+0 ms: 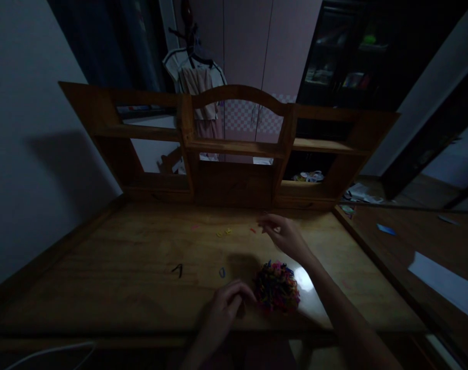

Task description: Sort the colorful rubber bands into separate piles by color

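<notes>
A heap of small coloured rubber bands point(277, 288) lies on the wooden desk point(122, 267) near its front edge. My left hand point(224, 306) rests just left of the heap, its fingers curled together at the heap's edge; what they pinch is too dark to make out. My right hand point(284, 234) reaches forward beyond the heap with fingers loosely apart, next to a small red band point(253, 230). Yellow bands point(223, 233), a blue band point(222, 272) and a black band point(178, 269) lie singly on the desk.
A wooden shelf unit point(234, 146) stands along the desk's back edge. Behind it are hanging clothes point(197, 77) and a dark cabinet point(353, 56). A second table point(423, 246) with papers is at the right. A white cable point(49, 352) runs at the lower left.
</notes>
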Demonstrator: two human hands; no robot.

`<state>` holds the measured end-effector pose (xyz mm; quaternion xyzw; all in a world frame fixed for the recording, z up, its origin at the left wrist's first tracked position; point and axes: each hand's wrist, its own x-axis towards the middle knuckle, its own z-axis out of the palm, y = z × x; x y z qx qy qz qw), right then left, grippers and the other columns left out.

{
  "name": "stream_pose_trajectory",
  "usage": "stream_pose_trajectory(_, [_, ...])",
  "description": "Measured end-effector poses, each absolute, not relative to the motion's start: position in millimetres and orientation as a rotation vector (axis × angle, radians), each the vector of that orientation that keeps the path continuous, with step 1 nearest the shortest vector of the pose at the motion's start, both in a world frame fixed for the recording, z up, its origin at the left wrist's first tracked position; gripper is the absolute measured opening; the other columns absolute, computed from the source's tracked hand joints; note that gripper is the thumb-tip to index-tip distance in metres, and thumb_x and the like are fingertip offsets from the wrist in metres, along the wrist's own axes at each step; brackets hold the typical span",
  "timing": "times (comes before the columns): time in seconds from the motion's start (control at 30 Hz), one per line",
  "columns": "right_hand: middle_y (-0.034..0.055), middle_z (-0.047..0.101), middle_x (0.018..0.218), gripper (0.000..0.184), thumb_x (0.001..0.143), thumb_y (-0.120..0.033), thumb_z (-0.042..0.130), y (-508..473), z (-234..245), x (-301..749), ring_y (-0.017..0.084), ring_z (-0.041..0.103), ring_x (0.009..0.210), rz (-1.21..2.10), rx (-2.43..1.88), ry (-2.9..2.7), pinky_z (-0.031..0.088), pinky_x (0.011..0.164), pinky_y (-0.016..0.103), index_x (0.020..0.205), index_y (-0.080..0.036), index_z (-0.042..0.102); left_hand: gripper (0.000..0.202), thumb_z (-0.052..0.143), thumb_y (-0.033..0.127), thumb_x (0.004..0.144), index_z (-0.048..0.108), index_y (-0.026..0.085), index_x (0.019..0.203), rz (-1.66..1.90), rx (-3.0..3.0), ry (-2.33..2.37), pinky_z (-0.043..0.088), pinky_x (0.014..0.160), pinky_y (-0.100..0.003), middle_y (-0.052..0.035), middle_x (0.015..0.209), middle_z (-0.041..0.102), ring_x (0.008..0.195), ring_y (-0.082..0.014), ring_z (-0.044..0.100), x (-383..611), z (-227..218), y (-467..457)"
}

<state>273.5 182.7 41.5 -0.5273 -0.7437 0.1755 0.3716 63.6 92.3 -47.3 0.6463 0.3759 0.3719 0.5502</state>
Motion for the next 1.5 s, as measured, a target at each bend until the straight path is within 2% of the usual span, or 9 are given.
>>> stream_pose_trajectory(0.07, [0.0040, 0.070, 0.093, 0.024, 0.092, -0.030, 0.049, 149.9, 44.5, 290.2, 0.018, 0.065, 0.080, 0.475, -1.345, -1.853, 0.049, 0.073, 0.027, 0.102, -0.022, 0.068, 0.027, 0.041, 0.012, 0.081, 0.066, 0.018, 0.078, 0.882, 1.547, 0.902, 0.041, 0.074, -0.025, -0.0038, 0.083, 0.062, 0.079, -0.0158, 0.057, 63.3, -46.8, 92.9])
stream_pose_trajectory(0.27, [0.0051, 0.067, 0.096, 0.018, 0.088, -0.027, 0.055, 79.9, 3.8, 316.0, 0.020, 0.062, 0.085, 0.520, -1.479, -1.887, 0.050, 0.073, 0.030, 0.098, -0.025, 0.070, 0.027, 0.040, 0.012, 0.083, 0.066, 0.018, 0.078, 0.834, 1.508, 0.894, 0.039, 0.064, -0.023, -0.0034, 0.080, 0.061, 0.070, -0.0140, 0.055, 64.5, -47.5, 94.7])
stream_pose_trajectory(0.53, [0.0098, 0.057, 0.109, 0.032, 0.088, -0.014, 0.048, 63.3, -39.9, 314.6, 0.023, 0.057, 0.101, 0.409, -1.551, -1.906, 0.051, 0.083, 0.035, 0.112, -0.026, 0.065, 0.027, 0.041, 0.012, 0.083, 0.067, 0.017, 0.078, 0.834, 1.517, 0.889, 0.040, 0.069, -0.024, -0.0044, 0.081, 0.063, 0.075, -0.0156, 0.057, 64.8, -47.3, 96.0])
stream_pose_trajectory(0.73, [0.0077, 0.059, 0.098, 0.014, 0.089, -0.017, 0.053, 67.0, -34.8, 307.8, 0.021, 0.059, 0.091, 0.435, -1.521, -1.809, 0.049, 0.076, 0.031, 0.092, -0.022, 0.066, 0.027, 0.041, 0.013, 0.084, 0.067, 0.017, 0.078, 0.826, 1.535, 0.895, 0.040, 0.069, -0.025, -0.0040, 0.081, 0.062, 0.076, -0.0153, 0.057, 64.7, -43.1, 95.3])
stream_pose_trajectory(0.93, [0.0060, 0.061, 0.095, 0.010, 0.090, -0.024, 0.057, 63.3, -19.4, 305.2, 0.018, 0.058, 0.080, 0.561, -1.439, -1.673, 0.046, 0.066, 0.027, 0.094, -0.022, 0.066, 0.026, 0.042, 0.014, 0.087, 0.066, 0.017, 0.078, 0.851, 1.502, 0.903, 0.041, 0.064, -0.023, -0.0029, 0.079, 0.061, 0.069, -0.0132, 0.055, 65.4, -44.6, 95.5])
stream_pose_trajectory(1.13, [0.0046, 0.063, 0.086, 0.009, 0.087, -0.027, 0.062, 59.3, -16.0, 295.5, 0.017, 0.057, 0.074, 0.648, -1.392, -1.547, 0.044, 0.063, 0.026, 0.090, -0.021, 0.068, 0.019, 0.053, 0.030, 0.090, 0.064, 0.024, 0.105, 1.004, 1.463, 1.014, 0.048, 0.086, -0.027, -0.0040, 0.108, 0.065, 0.099, -0.0174, 0.061, 81.9, -32.4, 88.8])
stream_pose_trajectory(1.23, [0.0040, 0.065, 0.085, 0.009, 0.086, -0.029, 0.065, 57.4, -15.9, 287.3, 0.017, 0.058, 0.074, 0.701, -1.384, -1.526, 0.044, 0.063, 0.026, 0.088, -0.021, 0.069, 0.025, 0.060, 0.030, 0.087, 0.063, 0.028, 0.111, 1.010, 1.573, 0.973, 0.048, 0.091, -0.028, -0.0019, 0.113, 0.065, 0.102, -0.0169, 0.061, 97.9, -24.6, 87.3])
stream_pose_trajectory(1.4, [0.0036, 0.068, 0.090, 0.012, 0.086, -0.031, 0.064, 53.8, -13.5, 275.5, 0.018, 0.062, 0.080, 0.781, -1.390, -1.469, 0.046, 0.069, 0.025, 0.088, -0.022, 0.070, 0.014, 0.063, 0.030, 0.085, 0.070, 0.025, 0.096, 1.031, 1.606, 0.981, 0.050, 0.085, -0.026, -0.0009, 0.098, 0.070, 0.095, -0.0171, 0.064, 115.6, -20.7, 89.3])
stream_pose_trajectory(1.5, [0.0043, 0.069, 0.099, 0.020, 0.086, -0.034, 0.063, 53.5, -11.6, 276.2, 0.019, 0.063, 0.087, 0.778, -1.424, -1.392, 0.048, 0.071, 0.025, 0.103, -0.023, 0.067, 0.008, 0.065, 0.027, 0.081, 0.070, 0.022, 0.084, 1.040, 1.566, 1.045, 0.052, 0.076, -0.024, -0.0010, 0.086, 0.070, 0.083, -0.0166, 0.066, 107.8, -17.4, 105.1])
